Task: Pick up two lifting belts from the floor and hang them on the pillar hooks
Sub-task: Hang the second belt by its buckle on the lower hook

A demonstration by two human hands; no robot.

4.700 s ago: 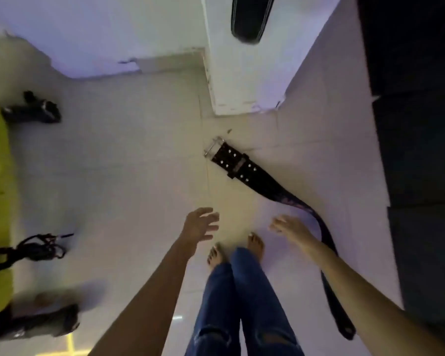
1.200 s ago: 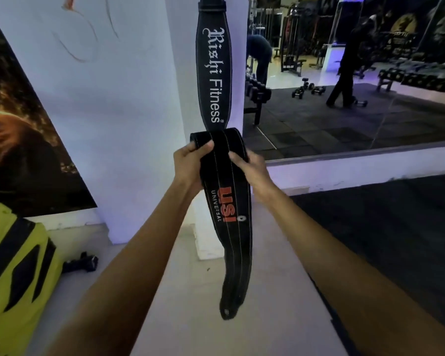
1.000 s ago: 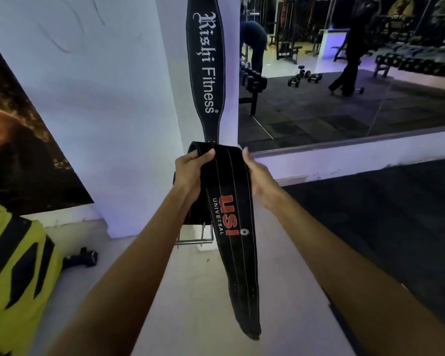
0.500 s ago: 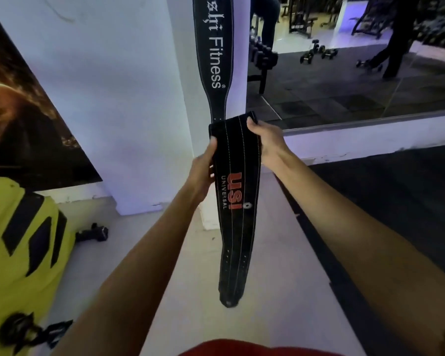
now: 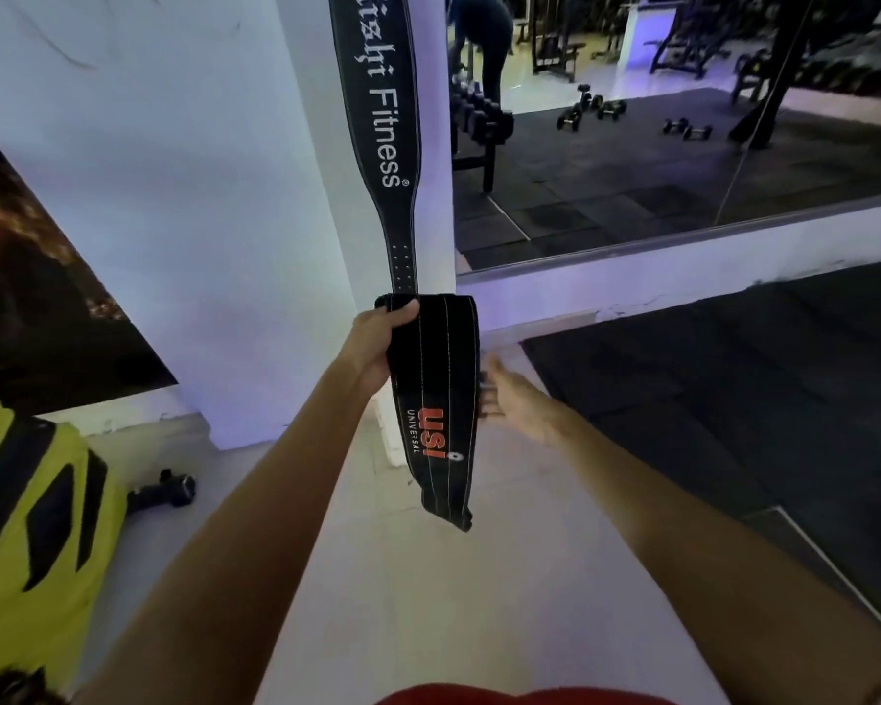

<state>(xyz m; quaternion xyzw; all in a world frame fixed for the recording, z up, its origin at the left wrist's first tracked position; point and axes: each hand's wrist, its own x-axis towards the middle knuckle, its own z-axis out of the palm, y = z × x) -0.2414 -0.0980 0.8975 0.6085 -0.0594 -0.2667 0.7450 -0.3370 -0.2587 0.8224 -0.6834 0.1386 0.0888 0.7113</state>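
Observation:
A black lifting belt with red "USI" lettering [image 5: 436,399] hangs folded from my left hand [image 5: 377,348], which grips its top left edge in front of the white pillar [image 5: 321,221]. My right hand [image 5: 517,402] is off the belt, fingers spread, just to its right at mid height. A second black belt marked "Fitness" [image 5: 385,119] hangs down the pillar, its tail ending right above the held belt. The hook that carries it is out of view above.
A mirror [image 5: 682,119] to the right of the pillar reflects dumbbells and a person. Dark rubber matting [image 5: 733,399] covers the floor at right. A yellow and black object [image 5: 26,526] and a dumbbell [image 5: 166,493] lie at lower left.
My right hand has let go of the USI belt's top edge and dropped lower beside it. The left hand alone now holds the belt, whose tail has swung up shorter.

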